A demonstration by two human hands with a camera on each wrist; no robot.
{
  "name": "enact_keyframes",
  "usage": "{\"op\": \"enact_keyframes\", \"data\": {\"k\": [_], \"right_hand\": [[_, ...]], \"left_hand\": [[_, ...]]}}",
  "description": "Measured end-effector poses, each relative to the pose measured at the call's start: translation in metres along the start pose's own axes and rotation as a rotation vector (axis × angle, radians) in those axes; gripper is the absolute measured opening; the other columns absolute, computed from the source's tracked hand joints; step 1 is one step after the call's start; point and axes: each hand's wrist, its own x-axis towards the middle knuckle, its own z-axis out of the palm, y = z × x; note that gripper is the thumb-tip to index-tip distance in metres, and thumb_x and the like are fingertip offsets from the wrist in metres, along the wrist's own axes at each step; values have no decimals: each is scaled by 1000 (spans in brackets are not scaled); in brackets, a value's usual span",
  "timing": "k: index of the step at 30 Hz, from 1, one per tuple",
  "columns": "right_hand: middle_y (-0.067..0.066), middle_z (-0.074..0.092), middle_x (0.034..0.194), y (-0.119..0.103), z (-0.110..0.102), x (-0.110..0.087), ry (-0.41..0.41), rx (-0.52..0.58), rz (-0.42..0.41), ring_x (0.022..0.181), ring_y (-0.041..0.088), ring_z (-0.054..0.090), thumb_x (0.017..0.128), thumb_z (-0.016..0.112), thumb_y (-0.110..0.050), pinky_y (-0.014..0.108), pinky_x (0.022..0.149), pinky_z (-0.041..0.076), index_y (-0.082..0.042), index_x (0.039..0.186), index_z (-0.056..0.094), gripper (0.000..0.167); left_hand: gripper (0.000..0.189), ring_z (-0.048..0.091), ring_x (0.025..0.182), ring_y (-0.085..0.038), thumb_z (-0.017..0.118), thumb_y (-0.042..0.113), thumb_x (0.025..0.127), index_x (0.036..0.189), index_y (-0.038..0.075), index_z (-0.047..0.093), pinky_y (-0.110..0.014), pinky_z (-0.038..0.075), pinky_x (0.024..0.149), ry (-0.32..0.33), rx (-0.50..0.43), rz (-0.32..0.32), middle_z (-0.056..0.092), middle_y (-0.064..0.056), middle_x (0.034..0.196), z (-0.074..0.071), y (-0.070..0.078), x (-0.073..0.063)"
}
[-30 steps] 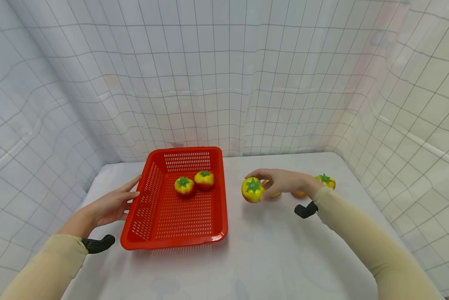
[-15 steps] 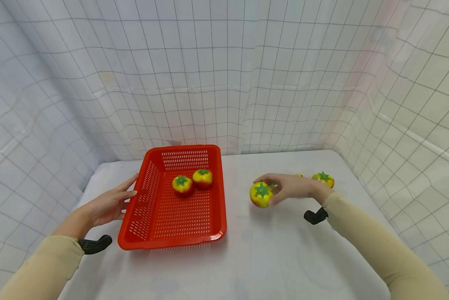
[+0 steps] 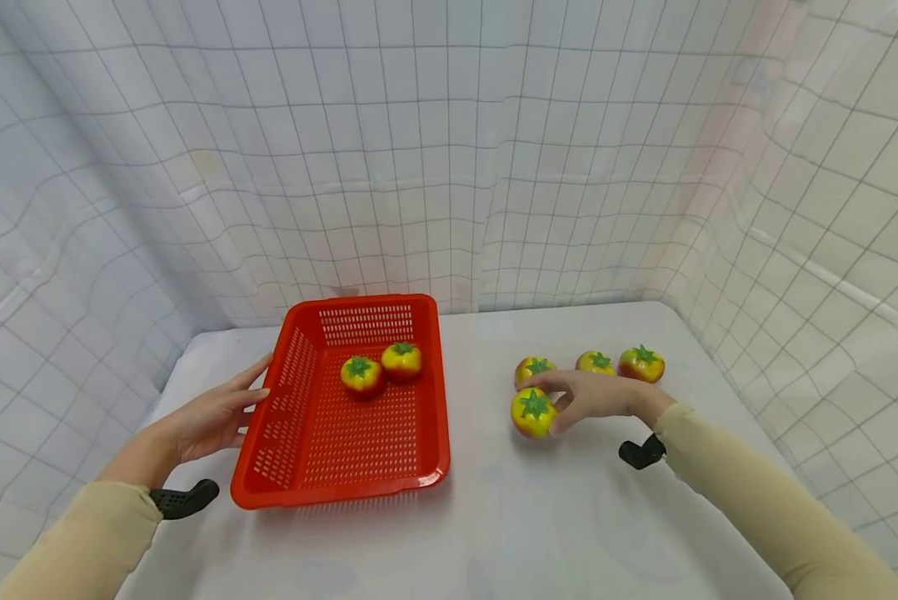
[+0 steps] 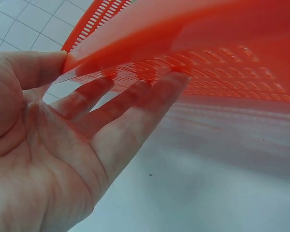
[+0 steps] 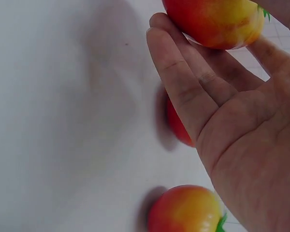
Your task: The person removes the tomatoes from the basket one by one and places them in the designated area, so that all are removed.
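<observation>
My right hand (image 3: 591, 396) holds a yellow-and-red tomato (image 3: 533, 413) with a green star-shaped top between thumb and fingers. In the right wrist view the held tomato (image 5: 217, 21) sits at the fingertips, above the white surface. At left, my left hand (image 3: 212, 418) touches the outer left side of a red plastic basket (image 3: 344, 492). Seen from the left wrist, that hand (image 4: 63, 135) has its fingers extended against the slotted basket wall (image 4: 222, 72). Two tomatoes lie inside the basket, one nearer (image 3: 361, 377) and one farther right (image 3: 401, 361).
Behind the right hand stand three more tomatoes in a row: a left one (image 3: 533, 368), a middle one (image 3: 595, 362) and a right one (image 3: 641, 364). White table (image 3: 486, 517) lies between basket and right hand. Gridded white curtains (image 3: 449, 167) close off the back and sides.
My right hand has moved right and nearer to me with the tomato, uncovering the tomatoes behind it. The left hand stays at the basket, and the view has shifted slightly.
</observation>
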Motion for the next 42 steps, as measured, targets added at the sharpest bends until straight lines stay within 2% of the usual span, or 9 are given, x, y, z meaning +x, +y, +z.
{"op": "enact_keyframes", "data": {"k": [4,7,18,24,32,42], "right_hand": [[-8,47,149,9,3,-1,-3,-15,11,116,26,57,83,85,-26,42,101,48,-43,141,55,68],[-9,49,146,14,6,-2,-1,-30,23,116,25,57,82,86,-29,45,102,47,-43,140,55,67],[-5,53,139,29,13,-2,-10,-15,27,110,26,58,81,88,-30,42,98,48,-41,141,54,70],[-3,49,143,32,15,-4,5,-7,46,112,25,57,80,88,-30,41,99,47,-40,141,55,70],[1,49,138,32,16,-7,37,-38,56,119,24,50,80,88,-31,41,99,46,-42,138,56,67],[0,48,141,35,17,-8,17,-30,54,124,25,48,82,86,-29,42,101,46,-43,141,55,69]], "left_hand": [[73,60,121,-31,43,29,112,163,39,-8,-56,52,96,14,7,3,42,-8,150,0,-2,-1],[73,60,122,-32,43,30,111,163,41,-8,-57,51,98,22,9,3,40,-8,153,1,-3,-2],[73,59,122,-31,41,29,112,163,38,-11,-57,51,98,10,16,6,39,-6,151,1,-2,-2],[73,60,122,-31,41,30,112,162,37,-11,-56,51,98,9,20,4,40,-5,150,1,-1,-2],[72,60,121,-31,41,28,112,163,37,-10,-57,51,97,1,9,1,38,-8,152,0,0,-1],[71,61,118,-31,40,26,112,163,36,-9,-56,53,95,-8,10,-3,36,-14,153,0,1,1]]}}
